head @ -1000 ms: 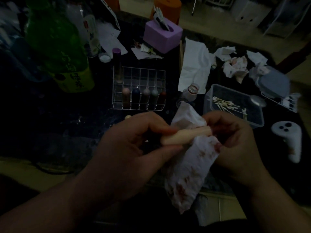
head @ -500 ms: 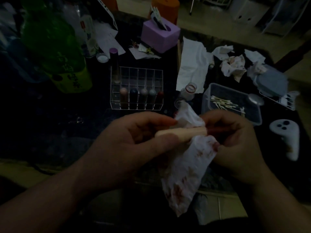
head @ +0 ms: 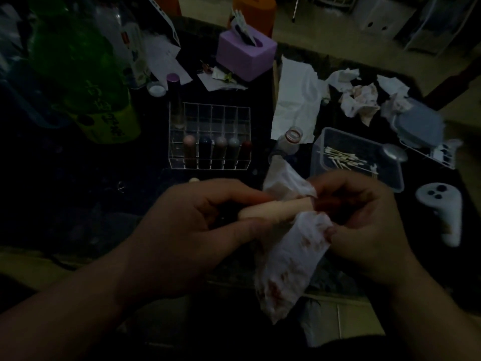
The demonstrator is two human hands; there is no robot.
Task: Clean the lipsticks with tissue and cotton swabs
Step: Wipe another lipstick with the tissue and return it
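My left hand [head: 197,230] grips a pale pink lipstick tube [head: 276,209] lying sideways above the table's front edge. My right hand [head: 364,222] holds a white tissue [head: 294,259] stained red, wrapped around the tube's right end; that end is hidden by the tissue. A clear organizer [head: 210,138] behind my hands holds several lipsticks in its front row and a tall purple-capped tube [head: 173,100] at its back left. A clear box of cotton swabs [head: 356,158] stands to the right of the organizer.
A purple tissue box [head: 246,52] stands at the back, a flat tissue [head: 294,100] and crumpled stained tissues [head: 361,100] to its right. A green bottle [head: 86,74] stands at left, a small bottle [head: 289,142] by the swab box, a white controller [head: 442,212] at right.
The tube has shifted slightly left within my hands, and the tissue has slid along its right end. The view has drifted a little.
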